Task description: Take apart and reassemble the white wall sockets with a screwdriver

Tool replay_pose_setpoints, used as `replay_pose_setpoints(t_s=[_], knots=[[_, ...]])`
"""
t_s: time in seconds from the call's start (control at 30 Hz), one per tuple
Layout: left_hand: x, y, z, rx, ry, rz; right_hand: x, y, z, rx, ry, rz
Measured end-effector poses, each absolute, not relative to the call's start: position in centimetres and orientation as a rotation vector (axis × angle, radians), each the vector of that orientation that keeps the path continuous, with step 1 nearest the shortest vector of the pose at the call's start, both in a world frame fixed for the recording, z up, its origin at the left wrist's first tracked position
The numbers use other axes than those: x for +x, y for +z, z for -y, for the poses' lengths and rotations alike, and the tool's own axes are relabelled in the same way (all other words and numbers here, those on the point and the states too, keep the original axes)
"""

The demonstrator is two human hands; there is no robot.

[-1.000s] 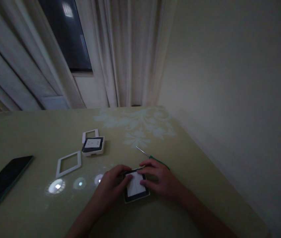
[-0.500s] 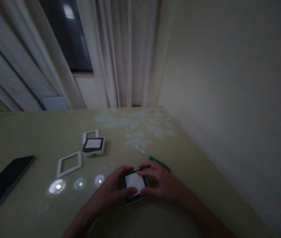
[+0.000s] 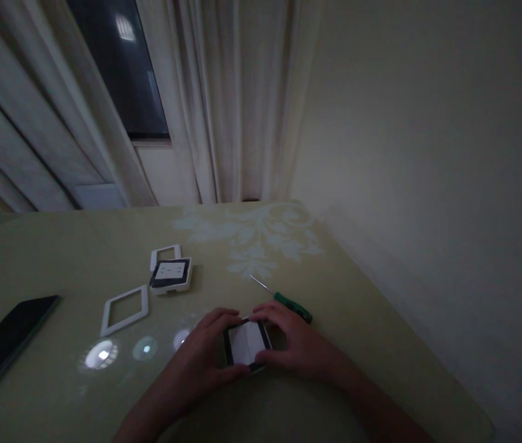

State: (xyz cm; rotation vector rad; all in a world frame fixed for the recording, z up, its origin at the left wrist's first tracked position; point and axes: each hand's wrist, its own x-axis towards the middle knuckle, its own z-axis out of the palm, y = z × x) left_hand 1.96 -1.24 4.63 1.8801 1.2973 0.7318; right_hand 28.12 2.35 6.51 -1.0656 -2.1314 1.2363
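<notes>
My left hand [image 3: 203, 349] and right hand [image 3: 296, 339] pinch the panel [image 3: 245, 344] by its edges, close to me at the table [image 3: 80, 252]; no frame is on it yet, the near frame [image 3: 144, 301] and far frame [image 3: 153, 259] lying loose

A flat, dark device [image 3: 9, 344] lies to my left on the pale green worktop [image 3: 80, 246], one end cut off by the edge of my view. Three round glints of light [image 3: 101, 355] shine on the surface nearer me, while a pale leafy scroll pattern [image 3: 288, 231] fills the far corner on the right. Beyond the far edge, light curtains [image 3: 251, 111] hang in long folds on both sides of a dark window [image 3: 126, 86], a bright patch glowing high in its glass. A plain wall [image 3: 427, 154] rises at my right.
</notes>
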Motion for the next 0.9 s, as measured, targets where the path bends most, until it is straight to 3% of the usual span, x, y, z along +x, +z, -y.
replay_pose_setpoints(t_s=[0.5, 0.9], knots=[[2.7, 5.1, 0.7, 1.762, 0.766, -1.26, 28.2, 6.3, -2.5, -1.059, 1.073, 2.226], [3.3, 3.7, -0.6, 1.526, 0.867, -1.278, 27.9, 5.9, -2.4, -1.088, 1.144, 2.169]])
